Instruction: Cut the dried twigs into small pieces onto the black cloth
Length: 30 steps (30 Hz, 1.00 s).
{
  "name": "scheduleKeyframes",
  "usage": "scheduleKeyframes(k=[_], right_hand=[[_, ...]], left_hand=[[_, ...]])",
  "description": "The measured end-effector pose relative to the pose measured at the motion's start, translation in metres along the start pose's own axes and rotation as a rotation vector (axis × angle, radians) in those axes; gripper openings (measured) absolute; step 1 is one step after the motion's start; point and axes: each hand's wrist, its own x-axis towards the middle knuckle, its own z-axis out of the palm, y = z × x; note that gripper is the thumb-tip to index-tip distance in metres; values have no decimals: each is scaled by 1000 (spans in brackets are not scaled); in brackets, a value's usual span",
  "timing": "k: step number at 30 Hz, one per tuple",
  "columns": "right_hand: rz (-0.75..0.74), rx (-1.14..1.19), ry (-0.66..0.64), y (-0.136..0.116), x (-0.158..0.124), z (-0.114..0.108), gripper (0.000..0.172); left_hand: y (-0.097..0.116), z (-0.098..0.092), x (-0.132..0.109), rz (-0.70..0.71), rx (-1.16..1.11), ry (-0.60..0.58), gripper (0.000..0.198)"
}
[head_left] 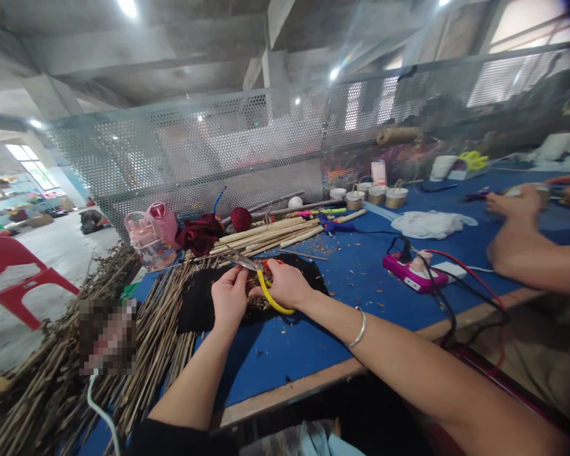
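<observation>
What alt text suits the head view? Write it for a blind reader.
Right hand grips yellow-handled shears over a black cloth on a blue table, left hand curled beside the blades. Bundled thin sticks lie left; another person's arm rests at the right.

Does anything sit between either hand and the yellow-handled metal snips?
Nothing visible does. The right hand grips the yellow-handled metal snips, and the left hand lies right against their blades, over the black cloth on the blue table.
</observation>
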Motion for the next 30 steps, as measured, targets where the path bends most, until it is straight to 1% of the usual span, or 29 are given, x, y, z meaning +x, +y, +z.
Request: scheduleKeyframes(k=[6,11,16,19,22,26,30], right_hand=[[4,37,6,3,1,3,64],[26,35,7,3,3,5,63],[35,56,-23,4,5,9,60],[30,50,-18,6,6,10,56],[27,53,-14,8,7,10,53],[12,87,-57,10,7,8,49],[15,15,-34,10,6,7,43]], left_hand=[[-7,1,3,-33,-26,-16,29],[-13,0,5,-12,-9,-7,31],[-18,-3,8,27,25,-5,30],[-19,-3,9,-5,14,-13,29],[-19,-2,9,-54,-46,-36,29],[-18,0,8,-107,-121,-38,26],[-17,0,6,-96,-43,-1,25]])
